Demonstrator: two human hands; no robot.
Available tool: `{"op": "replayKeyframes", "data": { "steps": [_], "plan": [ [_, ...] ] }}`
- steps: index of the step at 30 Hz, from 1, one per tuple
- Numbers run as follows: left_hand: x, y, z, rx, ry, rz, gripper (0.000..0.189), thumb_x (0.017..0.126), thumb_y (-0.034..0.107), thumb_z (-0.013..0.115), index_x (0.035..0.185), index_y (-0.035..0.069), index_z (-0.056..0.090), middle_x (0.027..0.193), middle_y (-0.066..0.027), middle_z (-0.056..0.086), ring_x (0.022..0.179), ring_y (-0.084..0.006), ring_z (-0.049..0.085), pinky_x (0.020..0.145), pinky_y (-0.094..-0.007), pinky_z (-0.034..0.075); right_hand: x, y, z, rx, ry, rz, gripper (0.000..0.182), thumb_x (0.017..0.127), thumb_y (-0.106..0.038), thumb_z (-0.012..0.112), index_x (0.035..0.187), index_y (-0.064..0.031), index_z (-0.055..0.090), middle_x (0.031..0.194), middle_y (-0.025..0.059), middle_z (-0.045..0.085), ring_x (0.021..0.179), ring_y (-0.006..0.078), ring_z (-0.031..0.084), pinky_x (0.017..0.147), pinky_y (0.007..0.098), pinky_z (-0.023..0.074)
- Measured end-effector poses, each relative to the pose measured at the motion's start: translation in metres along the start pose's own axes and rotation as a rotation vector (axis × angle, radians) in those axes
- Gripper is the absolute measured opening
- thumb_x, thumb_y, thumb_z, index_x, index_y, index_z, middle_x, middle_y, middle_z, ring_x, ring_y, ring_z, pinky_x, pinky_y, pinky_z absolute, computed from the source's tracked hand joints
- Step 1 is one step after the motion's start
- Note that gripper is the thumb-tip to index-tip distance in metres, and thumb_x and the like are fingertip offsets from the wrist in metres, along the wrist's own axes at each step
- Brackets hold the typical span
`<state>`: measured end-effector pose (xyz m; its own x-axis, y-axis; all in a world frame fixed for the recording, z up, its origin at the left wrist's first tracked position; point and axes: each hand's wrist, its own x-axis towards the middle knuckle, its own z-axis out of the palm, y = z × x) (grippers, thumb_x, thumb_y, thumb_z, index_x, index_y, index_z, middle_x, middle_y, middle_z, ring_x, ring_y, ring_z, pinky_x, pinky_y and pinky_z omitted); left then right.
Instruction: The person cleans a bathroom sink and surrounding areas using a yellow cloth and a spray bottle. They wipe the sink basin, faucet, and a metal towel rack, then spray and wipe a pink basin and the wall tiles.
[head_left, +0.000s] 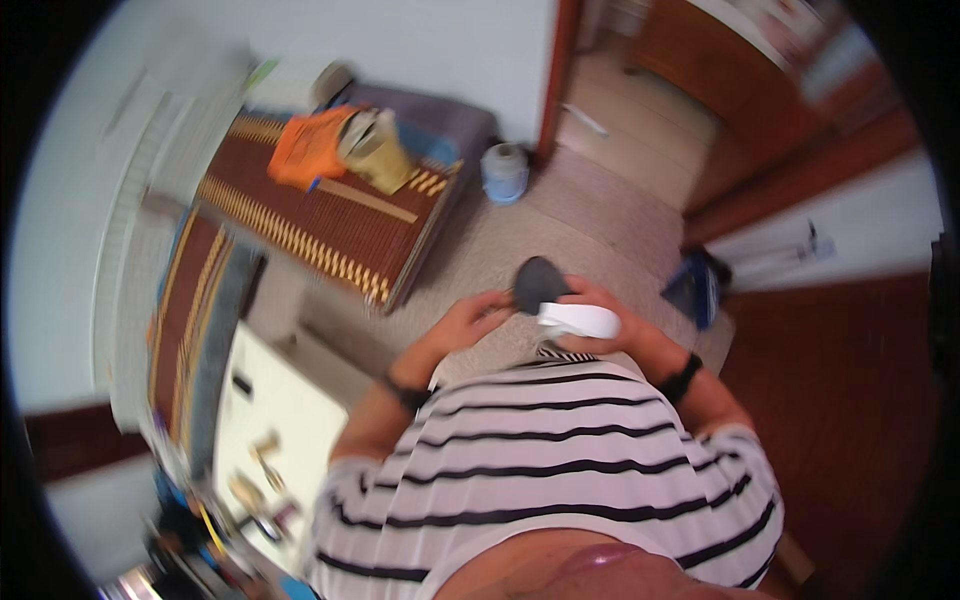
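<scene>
My right hand (600, 300) is closed around a smooth white rounded object (589, 320), whose kind I cannot tell. A dark grey oval piece (540, 285) lies against the fingers of that hand, just beyond the white object. The fingertips of my left hand (476, 321) are at the left edge of the dark piece; whether they grip it is blurred. Both hands are in front of my striped shirt, above the light floor.
Ahead on the left, a seat with a brown slatted mat (300, 217) bears an orange bag (311, 146) and a yellowish bag (379, 154). A white-topped table (277, 405) with small items stands at my left. A white-and-blue container (505, 174) is by the doorway; a blue bag (697, 289) is on the right.
</scene>
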<state>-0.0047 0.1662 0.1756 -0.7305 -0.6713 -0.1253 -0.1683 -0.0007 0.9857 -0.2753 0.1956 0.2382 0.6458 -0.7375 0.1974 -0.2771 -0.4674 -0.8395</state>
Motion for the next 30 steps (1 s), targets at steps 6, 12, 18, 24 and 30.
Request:
{"op": "replayKeyframes", "data": {
  "steps": [6, 12, 18, 24, 30],
  "plan": [
    [0.152, 0.031, 0.038, 0.354, -0.140, 0.053, 0.063, 0.079, 0.019, 0.069, 0.135, 0.003, 0.042, 0.113, -0.0190, 0.061, 0.102, -0.0287, 0.060, 0.089, -0.0363, 0.048, -0.031, 0.038, -0.088, -0.016, -0.010, 0.059, 0.021, 0.065, -0.019, 0.073, 0.080, -0.0077, 0.064, 0.082, 0.0142, 0.053, 0.076, 0.0320, 0.053, 0.068, 0.0384, 0.0439],
    [0.190, 0.009, 0.026, 0.333, -0.066, 0.018, 0.059, 0.073, 0.017, 0.075, 0.127, 0.004, 0.052, 0.127, -0.0156, 0.053, 0.120, -0.0300, 0.050, 0.104, -0.0378, 0.036, -0.009, 0.100, -0.115, 0.098, -0.050, 0.038, 0.020, 0.065, -0.017, 0.076, 0.077, -0.0110, 0.061, 0.078, 0.0100, 0.051, 0.074, 0.0300, 0.054, 0.065, 0.0388, 0.0442],
    [0.170, 0.010, -0.005, 0.095, 0.081, 0.050, 0.047, 0.079, 0.013, 0.071, 0.123, 0.003, 0.057, 0.126, -0.0084, 0.056, 0.117, -0.0235, 0.051, 0.103, -0.0350, 0.036, 0.012, 0.109, -0.114, 0.316, 0.003, 0.064, 0.024, 0.069, -0.011, 0.075, 0.091, -0.0079, 0.063, 0.101, 0.0128, 0.058, 0.093, 0.0301, 0.058, 0.081, 0.0367, 0.0470],
    [0.108, -0.032, -0.032, -0.481, 0.104, 0.001, 0.045, 0.087, 0.014, 0.061, 0.129, 0.000, 0.051, 0.117, -0.0033, 0.059, 0.107, -0.0127, 0.052, 0.096, -0.0294, 0.042, 0.042, 0.095, -0.076, 0.359, 0.034, 0.088, 0.028, 0.076, -0.009, 0.070, 0.102, -0.0044, 0.063, 0.108, 0.0121, 0.059, 0.101, 0.0251, 0.057, 0.087, 0.0348, 0.0459],
    [0.013, -0.017, -0.071, -0.806, 0.448, -0.051, 0.046, 0.091, 0.019, 0.061, 0.131, 0.000, 0.048, 0.116, -0.0044, 0.061, 0.102, -0.0132, 0.057, 0.092, -0.0282, 0.046, 0.054, 0.055, -0.048, 0.441, 0.078, 0.671, 0.033, 0.084, -0.006, 0.060, 0.117, -0.0012, 0.054, 0.112, 0.0100, 0.059, 0.105, 0.0177, 0.054, 0.097, 0.0328, 0.0390]
  ]
}}
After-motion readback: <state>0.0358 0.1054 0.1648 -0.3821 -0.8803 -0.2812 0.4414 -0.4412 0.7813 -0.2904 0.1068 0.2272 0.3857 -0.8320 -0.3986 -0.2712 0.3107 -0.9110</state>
